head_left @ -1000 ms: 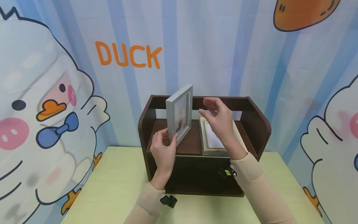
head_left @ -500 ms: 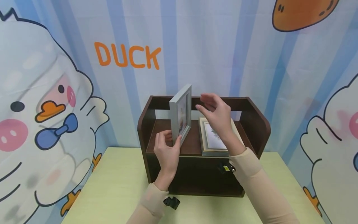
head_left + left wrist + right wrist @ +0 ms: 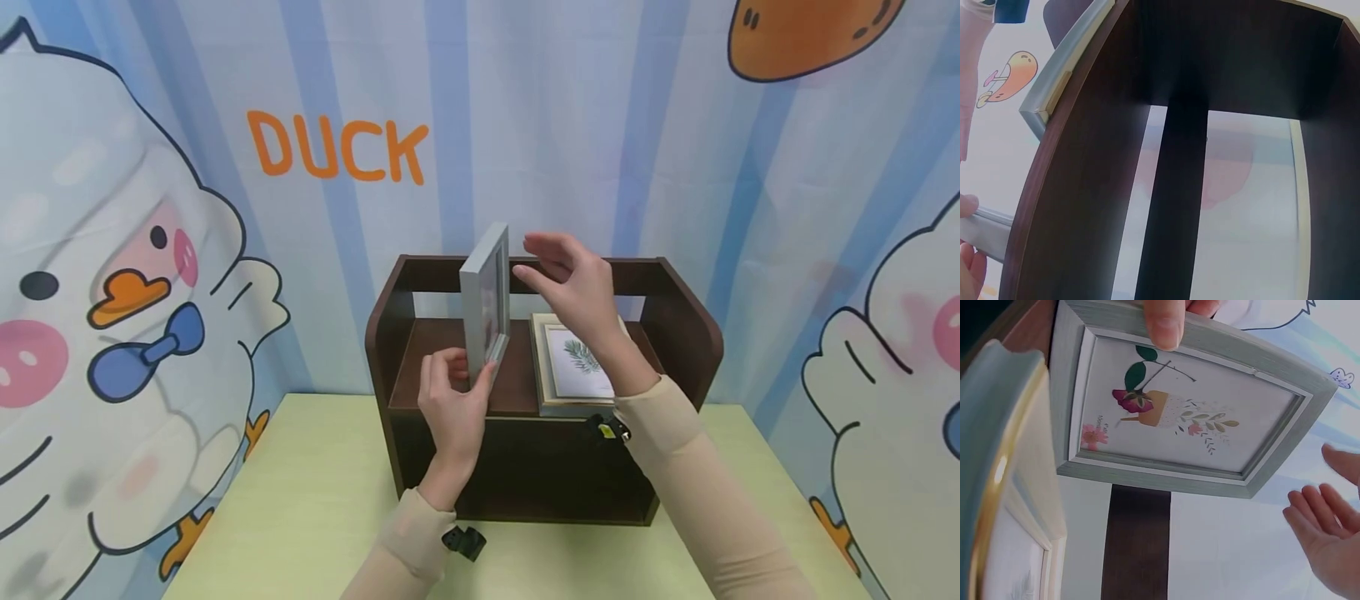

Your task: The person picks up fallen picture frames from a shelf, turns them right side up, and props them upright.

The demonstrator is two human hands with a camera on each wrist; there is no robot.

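A grey-blue picture frame (image 3: pixel 483 292) stands upright at the brown shelf's upper board, nearly edge-on in the head view. My left hand (image 3: pixel 453 408) pinches its near lower side, thumb on the front and fingers behind. In the right wrist view, that thumb (image 3: pixel 1165 325) presses the rim beside a pressed-rose picture (image 3: pixel 1179 419). My right hand (image 3: pixel 573 287) hovers just right of the frame's upper part, fingers loosely curved and holding nothing. Below it lies a stack of picture frames (image 3: pixel 577 367), the top one showing a green leaf print.
The two-level brown shelf unit (image 3: pixel 382 367) has raised sides and a slotted back rail. It stands on a pale yellow-green table (image 3: pixel 315 475). Behind hangs a striped blue curtain (image 3: pixel 562 125) with duck drawings.
My left hand has shifted right with the frame, which has turned more edge-on. My right hand has moved left and slightly up toward it, uncovering more of the leaf print.
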